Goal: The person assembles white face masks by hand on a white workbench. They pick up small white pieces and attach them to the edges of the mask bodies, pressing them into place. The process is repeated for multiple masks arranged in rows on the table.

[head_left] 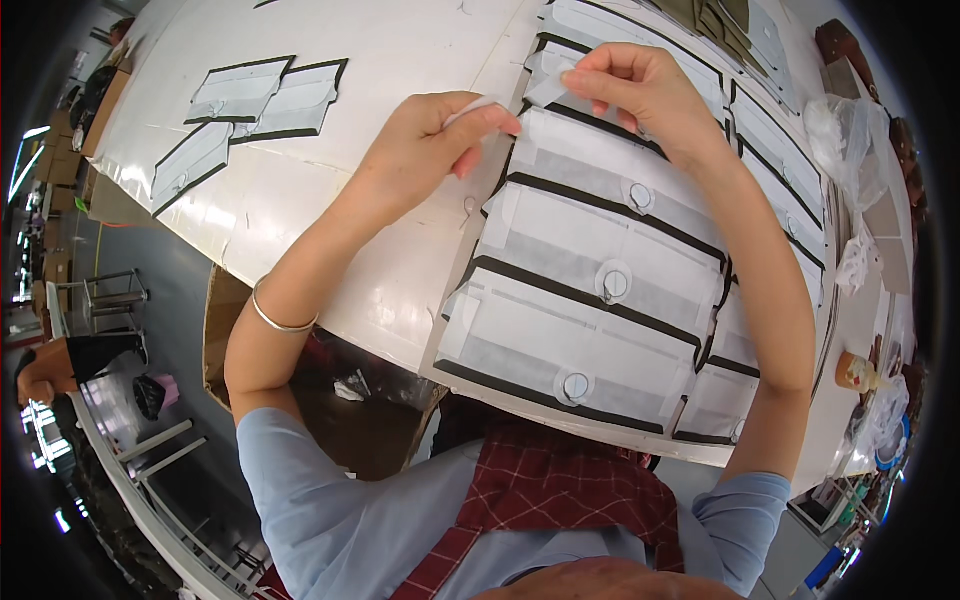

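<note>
Rows of pale panels with black edges, each bearing a round disc, lie overlapping on a board before me; one panel [585,322] is close to the near edge. Above the far end of the column, my right hand [645,95] pinches a small white strip [549,88] between thumb and fingers. To its left, my left hand [425,145] has its fingers closed around another white strip [478,108], mostly hidden by the hand. Its fingertips are by the left end of a panel [610,165]. Whether either strip touches a panel, I cannot tell.
Three similar panels [240,92] lie at the far left of the white table [340,270]. Olive and grey fabric pieces [715,30] rest at the far right. Clear plastic bags [845,150] and a small jar [855,372] stand along the right side.
</note>
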A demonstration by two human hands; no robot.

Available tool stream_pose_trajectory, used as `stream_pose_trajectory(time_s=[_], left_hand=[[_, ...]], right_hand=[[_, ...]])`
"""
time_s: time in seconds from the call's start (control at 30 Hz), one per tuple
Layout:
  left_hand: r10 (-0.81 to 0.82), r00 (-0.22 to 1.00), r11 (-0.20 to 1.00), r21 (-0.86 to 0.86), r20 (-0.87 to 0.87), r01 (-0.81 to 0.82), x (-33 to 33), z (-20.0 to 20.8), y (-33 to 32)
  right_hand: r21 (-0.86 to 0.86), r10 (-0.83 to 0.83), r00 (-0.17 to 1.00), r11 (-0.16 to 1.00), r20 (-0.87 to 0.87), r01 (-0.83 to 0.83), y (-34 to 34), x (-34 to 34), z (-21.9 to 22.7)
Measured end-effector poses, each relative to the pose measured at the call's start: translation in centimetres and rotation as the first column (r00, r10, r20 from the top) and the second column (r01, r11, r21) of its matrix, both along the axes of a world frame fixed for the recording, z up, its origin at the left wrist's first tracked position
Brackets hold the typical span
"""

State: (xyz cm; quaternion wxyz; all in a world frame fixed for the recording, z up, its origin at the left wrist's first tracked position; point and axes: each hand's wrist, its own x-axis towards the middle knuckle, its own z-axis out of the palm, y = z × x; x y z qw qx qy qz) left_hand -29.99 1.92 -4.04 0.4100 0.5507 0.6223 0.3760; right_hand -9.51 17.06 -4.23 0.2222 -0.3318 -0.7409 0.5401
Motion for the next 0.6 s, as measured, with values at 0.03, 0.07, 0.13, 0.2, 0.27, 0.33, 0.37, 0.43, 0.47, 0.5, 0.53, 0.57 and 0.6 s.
stream_pose_trajectory(time_s=[0.03, 0.07, 0.13, 0.2, 0.27, 0.33, 0.37, 0.43, 0.47, 0.5, 0.53, 0.57, 0.6], left_hand=[[0.028, 1.000, 1.000, -0.001, -0.010, -0.028, -0.5, -0.3, 0.0], [0.056, 0.998, 0.998, -0.001, -0.019, -0.056, -0.9, -0.7, 0.1], [0.082, 0.993, 0.994, 0.082, -0.091, -0.074, -1.6, -1.3, 0.6], [0.109, 0.979, 0.983, 0.164, -0.170, -0.082, -1.6, -1.4, 1.0], [0.137, 0.959, 0.970, 0.229, -0.247, -0.080, -1.1, -1.3, 1.3], [0.126, 0.921, 0.964, 0.266, -0.368, -0.026, -1.0, -1.5, 1.5], [0.124, 0.896, 0.959, 0.285, -0.427, 0.003, -0.9, -1.7, 1.7], [0.106, 0.875, 0.951, 0.305, -0.473, 0.050, -0.9, -2.1, 2.0], [0.098, 0.863, 0.947, 0.314, -0.496, 0.073, -0.9, -2.3, 2.2], [0.103, 0.827, 0.937, 0.334, -0.552, 0.106, -0.8, -2.2, 2.3], [0.110, 0.790, 0.927, 0.350, -0.603, 0.139, -0.6, -2.1, 2.3], [0.118, 0.749, 0.915, 0.364, -0.652, 0.173, -0.3, -2.1, 2.3], [0.124, 0.736, 0.899, 0.390, -0.665, 0.201, -0.2, -2.4, 2.5]], right_hand=[[0.013, 0.036, 0.997, 0.999, 0.075, -0.037, 0.5, 0.3, 0.1], [0.023, 0.070, 0.986, 0.997, 0.149, -0.074, 0.9, 0.6, 0.5], [0.054, 0.121, 0.971, 0.989, 0.209, -0.135, 1.6, 0.4, 0.6], [0.102, 0.156, 0.971, 0.979, 0.182, -0.177, 2.4, -0.3, 0.3], [0.134, 0.111, 0.979, 0.982, 0.171, -0.134, 2.6, -1.2, 0.2], [0.163, 0.086, 0.982, 0.980, 0.169, -0.114, 3.3, -1.7, -0.2], [0.176, 0.084, 0.981, 0.978, 0.173, -0.114, 3.8, -1.9, -0.5], [0.193, 0.079, 0.981, 0.975, 0.176, -0.113, 4.6, -2.3, -1.4], [0.198, 0.076, 0.982, 0.974, 0.176, -0.111, 4.9, -2.4, -1.8], [0.202, 0.073, 0.982, 0.973, 0.175, -0.108, 5.1, -2.5, -2.2], [0.202, 0.072, 0.980, 0.973, 0.186, -0.109, 5.1, -2.5, -2.2], [0.201, 0.071, 0.978, 0.973, 0.196, -0.111, 5.1, -2.5, -2.3], [0.201, 0.070, 0.976, 0.973, 0.207, -0.112, 5.0, -2.6, -2.3]])
